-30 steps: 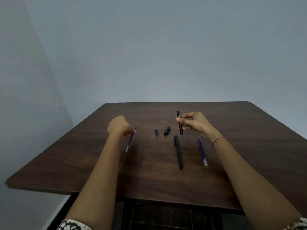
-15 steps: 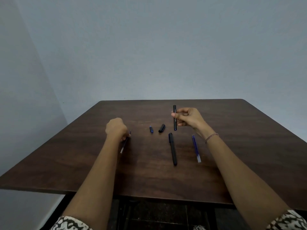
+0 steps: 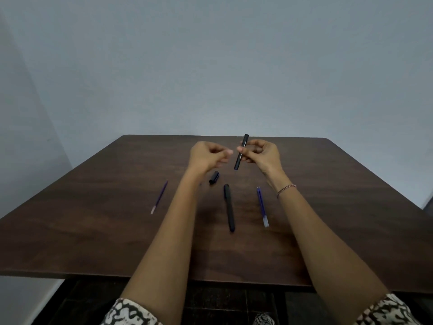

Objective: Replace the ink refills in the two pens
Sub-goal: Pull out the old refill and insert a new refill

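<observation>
Pen barrel [image 3: 241, 152] is hanging tilted above the desk [image 3: 93, 231], right hand [image 3: 262, 153] fingers pinching it mid-length. Left hand [image 3: 206, 157] is hovering just beside it; I'm seeing curled fingers, cannot tell whether they're gripping anything. Second pen [image 3: 229, 207], cap [image 3: 214, 177], left refill [image 3: 159, 197] and right refill [image 3: 262, 206] are lying on the desk.

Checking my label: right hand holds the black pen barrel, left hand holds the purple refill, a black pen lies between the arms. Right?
One error: head view shows the purple refill on the table, left of the left arm, not in the left hand. Rest holds: right hand grips the black pen barrel, black pen lies between the arms.
</observation>
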`<state>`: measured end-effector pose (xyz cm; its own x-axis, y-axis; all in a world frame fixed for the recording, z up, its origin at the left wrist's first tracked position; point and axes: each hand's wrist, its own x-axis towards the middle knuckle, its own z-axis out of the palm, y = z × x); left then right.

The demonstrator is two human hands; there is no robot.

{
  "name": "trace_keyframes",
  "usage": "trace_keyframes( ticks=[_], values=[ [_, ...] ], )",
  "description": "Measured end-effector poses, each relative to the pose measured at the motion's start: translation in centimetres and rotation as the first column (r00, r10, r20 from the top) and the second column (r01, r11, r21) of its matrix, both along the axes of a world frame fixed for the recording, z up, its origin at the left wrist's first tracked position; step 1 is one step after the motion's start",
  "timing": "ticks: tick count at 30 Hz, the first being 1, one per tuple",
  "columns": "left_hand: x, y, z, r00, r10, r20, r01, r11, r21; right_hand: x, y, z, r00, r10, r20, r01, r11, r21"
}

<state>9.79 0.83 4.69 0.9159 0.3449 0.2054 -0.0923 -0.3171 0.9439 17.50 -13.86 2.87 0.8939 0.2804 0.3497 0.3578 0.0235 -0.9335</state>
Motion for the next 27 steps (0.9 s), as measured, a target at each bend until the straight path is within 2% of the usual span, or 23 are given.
trace_keyframes(
  ticks=[2,6,9,14,16,18,20,23,27],
  values=[
    [1.1,-1.7,-0.7,0.999,-0.049,0.015,0.050,0.998,-0.032,0.4,-0.3,0.0,0.999,-0.036,0.026,0.036,0.999,0.000],
    [2.6,-3.0,-1.8,0.998,-0.043,0.055,0.050,0.991,-0.122,1.1,-0.9,-0.2,0.997,-0.066,0.048,0.068,0.996,-0.048],
    [2.9,-2.5,-2.8,0.997,-0.065,0.050,0.071,0.991,-0.118,1.3,-0.9,-0.4,0.998,-0.042,0.051,0.049,0.987,-0.152],
    [2.9,-1.8,-2.6,0.996,-0.055,0.063,0.061,0.993,-0.098,1.2,-2.2,0.8,0.998,0.006,-0.061,-0.021,0.966,-0.257],
    [2.8,-1.6,-2.6,0.995,-0.044,0.085,0.055,0.990,-0.131,1.4,-3.7,1.4,0.996,-0.035,-0.078,-0.006,0.882,-0.470],
    [2.8,-1.1,-2.7,0.994,-0.027,0.104,0.045,0.984,-0.171,1.4,-5.0,1.7,0.989,-0.077,-0.123,-0.033,0.703,-0.710],
    [2.8,-0.7,-2.8,0.994,-0.017,0.105,0.037,0.981,-0.191,1.2,-5.3,1.8,0.969,-0.102,-0.225,-0.131,0.560,-0.818],
    [3.0,-0.3,-3.0,0.996,-0.024,0.081,0.039,0.981,-0.192,0.8,-4.8,1.7,0.938,-0.103,-0.330,-0.230,0.527,-0.818],
    [2.9,-0.3,-3.3,0.998,-0.040,0.056,0.050,0.981,-0.185,0.8,-4.1,1.5,0.930,-0.107,-0.352,-0.248,0.526,-0.814]
  ],
)
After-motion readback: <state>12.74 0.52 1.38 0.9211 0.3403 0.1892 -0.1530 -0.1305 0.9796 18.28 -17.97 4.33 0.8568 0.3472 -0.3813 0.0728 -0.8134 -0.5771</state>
